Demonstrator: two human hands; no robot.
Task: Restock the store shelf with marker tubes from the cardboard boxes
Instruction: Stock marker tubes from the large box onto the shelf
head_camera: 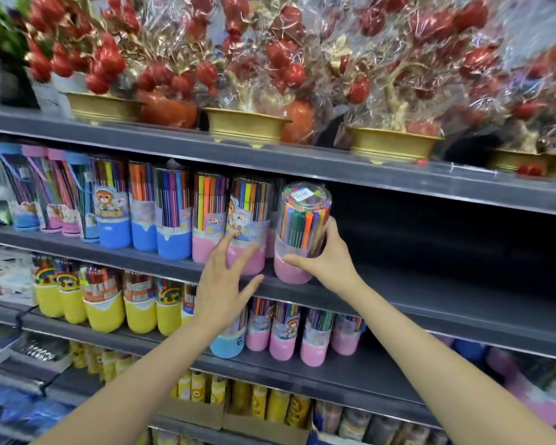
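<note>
My right hand grips a clear marker tube with a pink base, standing on the front edge of the grey middle shelf and tilted slightly left. It is the rightmost of a row of blue- and pink-based marker tubes. My left hand is spread with straight fingers in front of the neighbouring pink-based tube; whether the fingertips touch it is unclear. No cardboard box from the task shows near my hands.
To the right of the held tube the middle shelf is dark and bare. Gold pots with wrapped red ornaments line the shelf above. Yellow-based tubes and pink-based ones stand on the shelf below.
</note>
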